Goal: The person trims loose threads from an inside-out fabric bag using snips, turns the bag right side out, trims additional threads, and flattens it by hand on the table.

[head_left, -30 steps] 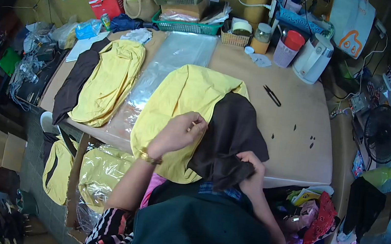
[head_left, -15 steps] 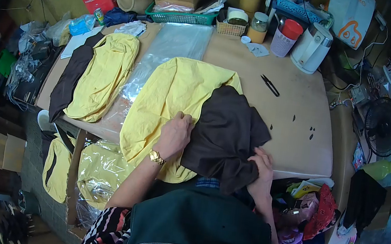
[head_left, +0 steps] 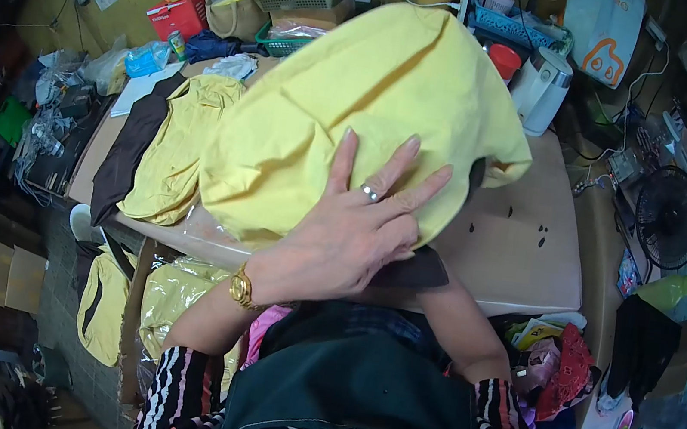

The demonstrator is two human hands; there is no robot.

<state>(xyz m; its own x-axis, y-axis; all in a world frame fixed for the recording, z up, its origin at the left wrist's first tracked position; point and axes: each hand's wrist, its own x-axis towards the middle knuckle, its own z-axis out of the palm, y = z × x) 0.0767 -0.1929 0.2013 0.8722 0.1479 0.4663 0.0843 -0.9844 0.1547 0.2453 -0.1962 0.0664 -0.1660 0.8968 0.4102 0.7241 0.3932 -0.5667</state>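
A large yellow cloth piece [head_left: 394, 91] with a dark brown part [head_left: 414, 269] is raised off the table in front of me. My left hand [head_left: 362, 234] lies on its yellow side, fingers spread and stretched out, with a ring and a gold watch. Behind or under the cloth, my right hand is hidden; only the right forearm [head_left: 463, 326] shows below the brown part. To the left, another yellow cloth piece [head_left: 183, 150] with a dark brown strip [head_left: 131, 147] lies on the table.
The table [head_left: 518, 272] has small dark scraps at its right. At the back stand a kettle [head_left: 540, 89], a red cup [head_left: 504, 60], a blue basket [head_left: 516, 25] and a red box [head_left: 180, 15]. A carton [head_left: 139, 300] with plastic-wrapped yellow cloth is below left; a fan [head_left: 669, 214] is right.
The cloth has been lifted and turned, its yellow side now covering most of the brown. My left hand went from closed fingers to spread; my right hand passed out of sight behind it.
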